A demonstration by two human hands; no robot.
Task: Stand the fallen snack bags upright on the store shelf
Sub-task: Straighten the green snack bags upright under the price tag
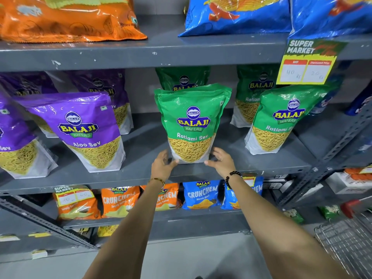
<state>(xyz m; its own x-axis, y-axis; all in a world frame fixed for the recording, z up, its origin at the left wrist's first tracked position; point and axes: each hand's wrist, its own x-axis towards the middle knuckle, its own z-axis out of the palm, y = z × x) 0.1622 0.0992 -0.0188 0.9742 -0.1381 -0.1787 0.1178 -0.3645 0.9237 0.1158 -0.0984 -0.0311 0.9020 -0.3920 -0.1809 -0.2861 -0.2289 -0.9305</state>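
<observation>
A green Ratlami Sev bag (pixel 192 121) stands upright on the grey middle shelf (pixel 141 176), near its front edge. My left hand (pixel 163 166) grips the bag's lower left corner and my right hand (pixel 220 161) holds its lower right corner. Another green bag (pixel 281 119) stands to the right, and two more green bags stand behind. Purple Aloo Sev bags (pixel 80 127) stand upright to the left.
Orange (pixel 66 17) and blue (pixel 237 15) chip bags fill the shelf above. A yellow price tag (pixel 308 63) hangs from that shelf's edge. Small Crunchem packs (pixel 199 195) sit on the shelf below. A wire trolley basket (pixel 348 242) is at lower right.
</observation>
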